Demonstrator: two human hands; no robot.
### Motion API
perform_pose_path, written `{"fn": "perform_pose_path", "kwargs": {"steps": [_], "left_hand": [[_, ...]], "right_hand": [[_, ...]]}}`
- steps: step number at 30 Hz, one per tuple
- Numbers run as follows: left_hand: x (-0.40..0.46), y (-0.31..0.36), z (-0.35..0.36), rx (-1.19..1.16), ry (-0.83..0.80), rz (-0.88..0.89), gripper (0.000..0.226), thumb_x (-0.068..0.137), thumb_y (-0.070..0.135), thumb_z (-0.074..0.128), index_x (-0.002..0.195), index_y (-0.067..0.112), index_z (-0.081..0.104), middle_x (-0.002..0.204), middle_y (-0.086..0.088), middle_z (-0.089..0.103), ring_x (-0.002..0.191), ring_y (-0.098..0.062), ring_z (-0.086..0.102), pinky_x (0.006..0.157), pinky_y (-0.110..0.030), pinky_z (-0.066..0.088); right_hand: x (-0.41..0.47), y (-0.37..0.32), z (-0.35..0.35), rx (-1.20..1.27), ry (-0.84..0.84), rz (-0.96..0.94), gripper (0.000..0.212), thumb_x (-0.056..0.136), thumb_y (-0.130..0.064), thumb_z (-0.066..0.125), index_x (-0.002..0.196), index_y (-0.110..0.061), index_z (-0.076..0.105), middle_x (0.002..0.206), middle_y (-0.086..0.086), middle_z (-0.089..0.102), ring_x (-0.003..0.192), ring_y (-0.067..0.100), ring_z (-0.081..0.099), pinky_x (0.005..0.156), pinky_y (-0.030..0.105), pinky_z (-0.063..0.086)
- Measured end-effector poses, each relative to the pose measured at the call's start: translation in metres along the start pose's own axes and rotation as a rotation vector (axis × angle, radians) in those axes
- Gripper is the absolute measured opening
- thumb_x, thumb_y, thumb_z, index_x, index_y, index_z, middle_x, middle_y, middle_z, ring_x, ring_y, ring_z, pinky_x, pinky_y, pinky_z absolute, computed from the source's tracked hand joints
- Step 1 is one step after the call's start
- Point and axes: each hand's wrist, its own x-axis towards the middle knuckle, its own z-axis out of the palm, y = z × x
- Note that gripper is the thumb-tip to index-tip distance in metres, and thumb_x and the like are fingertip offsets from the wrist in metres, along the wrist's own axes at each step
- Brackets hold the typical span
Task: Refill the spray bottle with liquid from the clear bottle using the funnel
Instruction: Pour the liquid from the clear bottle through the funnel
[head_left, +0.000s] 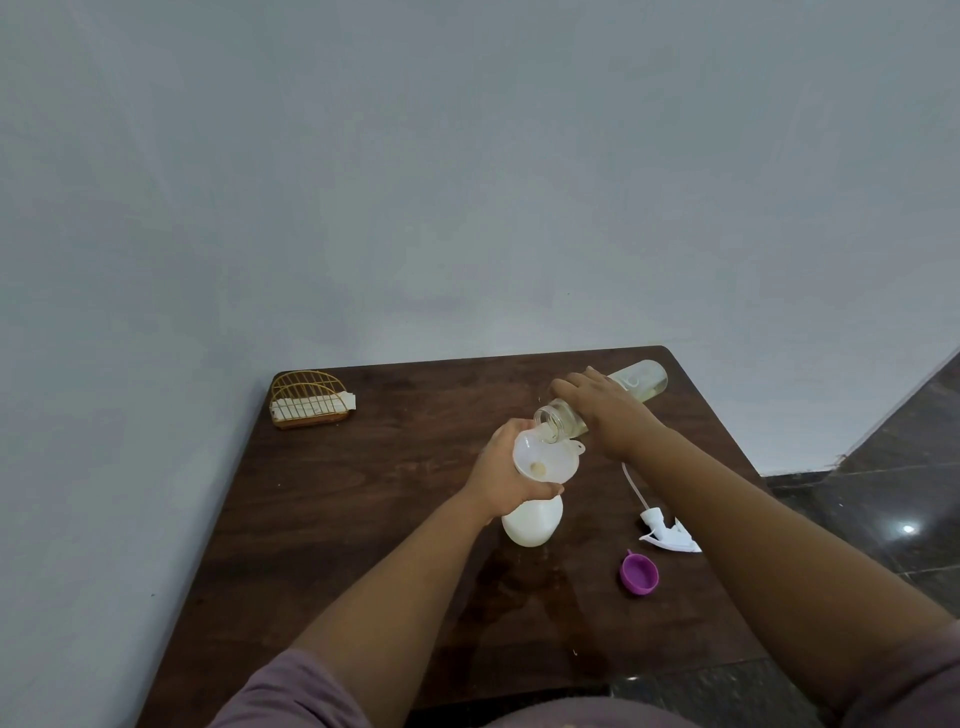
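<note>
A white spray bottle (532, 522) stands on the dark wooden table (363, 509) with a white funnel (543, 460) in its neck. My left hand (501, 467) grips the bottle's neck just under the funnel. My right hand (608, 410) holds the clear bottle (641, 382) tipped almost flat, its open mouth over the funnel's rim. Pale yellowish liquid lies along the clear bottle's lower side, and a small pool shows at the funnel's bottom.
The white spray trigger head (667, 532) with its tube lies to the right of the spray bottle. A purple cap (640, 572) lies nearer the front. A gold wire holder (310, 399) sits at the far left corner. A wet patch (519, 577) marks the table.
</note>
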Motion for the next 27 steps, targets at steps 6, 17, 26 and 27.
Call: {"fn": "perform_pose_path", "kwargs": {"steps": [6, 17, 26, 27], "left_hand": [[0.0005, -0.0002, -0.0005, 0.007, 0.0, -0.007, 0.079, 0.061, 0.029, 0.09, 0.126, 0.03, 0.046, 0.124, 0.008, 0.053, 0.109, -0.015, 0.053, 0.09, -0.037, 0.053], [0.002, 0.0015, -0.0017, 0.012, -0.019, -0.016, 0.079, 0.062, 0.029, 0.09, 0.127, 0.029, 0.045, 0.124, 0.007, 0.052, 0.11, -0.016, 0.052, 0.092, -0.039, 0.053], [0.0019, -0.0011, -0.0007, 0.028, -0.012, -0.011, 0.078, 0.06, 0.032, 0.09, 0.124, 0.031, 0.045, 0.122, 0.008, 0.052, 0.109, -0.015, 0.053, 0.09, -0.039, 0.053], [0.0019, -0.0012, -0.0006, 0.029, -0.011, -0.013, 0.078, 0.06, 0.032, 0.09, 0.124, 0.032, 0.045, 0.122, 0.009, 0.052, 0.108, -0.015, 0.052, 0.09, -0.039, 0.054]], "right_hand": [[-0.0002, -0.0005, -0.0011, 0.008, 0.003, 0.0, 0.058, 0.073, -0.006, 0.069, 0.125, -0.017, 0.047, 0.118, 0.004, 0.054, 0.113, 0.026, 0.048, 0.105, 0.044, 0.037], [-0.0002, -0.0024, -0.0011, 0.02, 0.015, 0.008, 0.059, 0.069, -0.012, 0.077, 0.121, -0.02, 0.048, 0.115, 0.001, 0.055, 0.109, 0.023, 0.047, 0.099, 0.041, 0.042], [0.0008, -0.0013, -0.0009, 0.012, -0.002, 0.008, 0.057, 0.07, -0.011, 0.074, 0.12, -0.021, 0.048, 0.114, 0.001, 0.055, 0.111, 0.025, 0.049, 0.104, 0.045, 0.038], [0.0012, -0.0014, -0.0013, 0.011, 0.001, 0.007, 0.056, 0.07, -0.01, 0.073, 0.12, -0.02, 0.048, 0.113, 0.001, 0.055, 0.11, 0.025, 0.049, 0.103, 0.044, 0.039]]}}
